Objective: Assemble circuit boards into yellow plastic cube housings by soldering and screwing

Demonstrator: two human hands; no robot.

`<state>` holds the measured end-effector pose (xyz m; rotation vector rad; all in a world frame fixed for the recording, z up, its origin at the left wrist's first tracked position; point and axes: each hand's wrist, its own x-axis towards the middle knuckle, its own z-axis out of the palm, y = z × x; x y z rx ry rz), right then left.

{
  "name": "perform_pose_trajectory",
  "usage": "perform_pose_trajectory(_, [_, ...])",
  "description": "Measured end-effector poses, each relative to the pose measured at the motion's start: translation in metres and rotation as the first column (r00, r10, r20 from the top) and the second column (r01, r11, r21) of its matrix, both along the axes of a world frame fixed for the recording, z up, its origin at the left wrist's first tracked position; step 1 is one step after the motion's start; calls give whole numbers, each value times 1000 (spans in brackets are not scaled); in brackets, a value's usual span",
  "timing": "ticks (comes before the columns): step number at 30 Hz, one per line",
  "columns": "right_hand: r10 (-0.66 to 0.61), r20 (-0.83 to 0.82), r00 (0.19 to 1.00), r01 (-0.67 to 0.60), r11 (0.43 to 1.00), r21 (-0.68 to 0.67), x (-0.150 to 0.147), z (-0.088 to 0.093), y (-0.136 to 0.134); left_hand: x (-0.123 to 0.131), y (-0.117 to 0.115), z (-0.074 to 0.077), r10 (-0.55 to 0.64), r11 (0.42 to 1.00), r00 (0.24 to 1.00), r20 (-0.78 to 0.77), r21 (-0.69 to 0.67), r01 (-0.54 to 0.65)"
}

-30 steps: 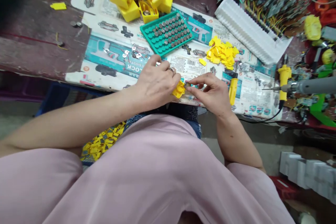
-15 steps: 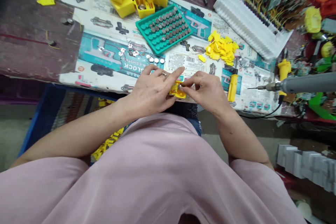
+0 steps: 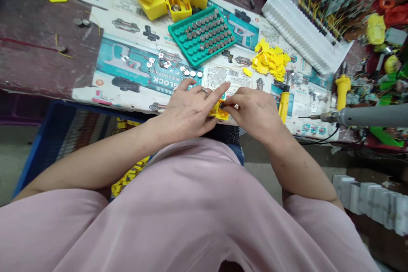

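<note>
At the table's front edge, my left hand (image 3: 189, 112) grips a small yellow plastic housing (image 3: 220, 112) from its left side, the index finger stretched out past it. My right hand (image 3: 255, 112) pinches a small dark round part at the housing's right side; the fingertips cover most of it, so its kind is unclear. Beyond the hands lies a green tray (image 3: 178, 29) with rows of button cells. A few silver discs (image 3: 194, 74) and small metal pieces (image 3: 162, 61) are on the printed sheet left of the tray's near corner.
A heap of small yellow parts (image 3: 270, 60) lies right of the tray. A yellow-handled screwdriver (image 3: 283, 104) and a grey electric screwdriver (image 3: 366, 115) are to the right. Yellow boxes (image 3: 153, 5) stand at the back, a white foam rack (image 3: 302, 29) with wired parts at back right.
The view has shifted slightly. My right hand has turned a little over the yellow housing, its fingertips still pinched there; my left hand keeps its hold.
</note>
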<state>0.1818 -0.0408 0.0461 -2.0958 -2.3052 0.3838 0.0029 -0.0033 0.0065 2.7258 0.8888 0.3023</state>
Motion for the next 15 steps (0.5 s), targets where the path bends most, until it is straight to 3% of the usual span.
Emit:
perform_pose_trajectory(2, [38,26,999,-37,999,-14,0,2,2,0,0,0,4,1000,1000,10,-12,-4])
perform_pose_trajectory(8, [75,-108,991,-83,994,-70,10,3,7,0,1,3,-7,999,999,-31,-45,6])
perform_pose_trajectory(15, [87,-47,995,-89,995,-34,6,3,2,0,1,3,-13,999,1000,-21,-47,12])
